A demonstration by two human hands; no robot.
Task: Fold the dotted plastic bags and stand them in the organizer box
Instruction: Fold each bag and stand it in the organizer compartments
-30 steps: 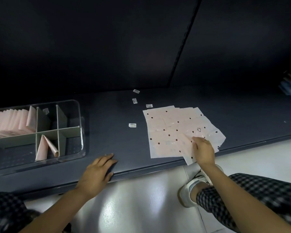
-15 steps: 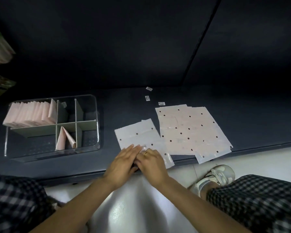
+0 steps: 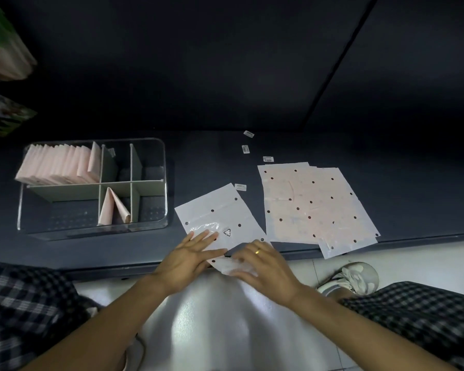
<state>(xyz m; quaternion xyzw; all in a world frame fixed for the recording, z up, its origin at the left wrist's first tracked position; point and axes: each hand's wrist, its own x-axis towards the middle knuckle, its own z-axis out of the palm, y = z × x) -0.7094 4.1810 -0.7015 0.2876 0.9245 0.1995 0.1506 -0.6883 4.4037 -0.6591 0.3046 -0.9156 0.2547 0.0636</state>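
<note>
One dotted plastic bag lies flat on the dark shelf, its near end hanging over the front edge. My left hand presses on it with straight fingers. My right hand, a ring on one finger, holds the bag's near corner, which is lifted and blurred. A pile of dotted bags lies to the right. The clear organizer box stands at the left. Several folded bags stand in its back-left compartment, and one folded bag leans in the front-middle compartment.
Small white stickers lie on the shelf behind the bags. The shelf's front edge runs just under my hands. Below are white floor tiles and a shoe. Packaged goods hang at the far left.
A second ago my right hand was on the pile. One bag now lies apart to its left, and both hands are on that bag's near end.
</note>
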